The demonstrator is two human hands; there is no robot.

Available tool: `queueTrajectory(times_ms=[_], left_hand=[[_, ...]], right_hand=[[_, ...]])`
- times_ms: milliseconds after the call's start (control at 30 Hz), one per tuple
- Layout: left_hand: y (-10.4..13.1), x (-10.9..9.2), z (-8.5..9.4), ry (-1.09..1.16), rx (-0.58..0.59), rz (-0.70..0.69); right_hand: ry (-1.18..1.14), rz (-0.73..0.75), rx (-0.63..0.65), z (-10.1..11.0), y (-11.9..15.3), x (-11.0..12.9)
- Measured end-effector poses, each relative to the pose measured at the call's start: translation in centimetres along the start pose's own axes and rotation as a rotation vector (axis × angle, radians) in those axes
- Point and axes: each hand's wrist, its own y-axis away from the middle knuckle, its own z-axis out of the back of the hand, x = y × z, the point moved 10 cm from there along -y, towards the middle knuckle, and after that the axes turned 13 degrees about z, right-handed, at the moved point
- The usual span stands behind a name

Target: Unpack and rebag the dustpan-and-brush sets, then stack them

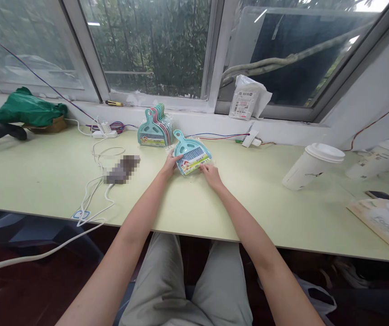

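Observation:
A light-blue dustpan and brush set [190, 153] in clear wrap, with a printed label along its lower part, is tilted just above the table. My left hand [171, 164] grips its lower left side, thumb on the front. At the lower right edge, the closed fingers of my right hand [210, 174] pinch the wrapped set near the label. Behind and to the left, a row of similar wrapped dustpan sets [153, 129], in blue-green and pink, stands upright against the wall below the window.
White cables and a blurred-out object [122, 170] lie on the left of the table [194, 208]. A power strip [104, 134] and green bag [31, 107] are behind. Rightward stand a lidded paper cup [313, 166], another cup and a tissue pack [381, 222]. A cutter [113, 103] lies on the sill.

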Motion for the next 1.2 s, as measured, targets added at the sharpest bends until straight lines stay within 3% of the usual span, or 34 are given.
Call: queueTrajectory(times_ms=[100,233,400,600,900,1000,1133,1200], left_hand=[[0.9,-0.7,-1.2,-0.001,0.055,-0.017],[1.6,-0.6,-2.6,-0.037,0.168,0.063],[1.5,-0.2,-2.4,-0.164,0.195,0.087],[0.6,0.5,-0.6,-0.166,0.096,0.111],[0.3,-0.3,0.0,-0.075,0.041,0.082],[0.0,-0.8,3.3,0.095,-0.142,0.067],[1.4,-1.4,11.8,0.445,-0.601,-0.011],[2.5,-2.1,14.9,0.548,-0.75,-0.088]], right_hand=[[-0.27,-0.201,-0.121,0.5,0.4,-3.1],[-0.559,-0.303,-0.292,0.8,0.6,-4.7],[-0.66,-0.418,-0.435,1.7,1.3,-6.1],[-0.741,-0.399,-0.304,2.0,1.0,-4.5],[-0.735,-0.367,-0.306,3.4,0.4,-1.8],[-0.711,-0.373,-0.329,4.4,0.4,-2.0],[-0.748,-0.383,-0.443,6.5,0.8,-3.9],[-0.798,-0.383,-0.5,7.3,1.1,-5.1]])
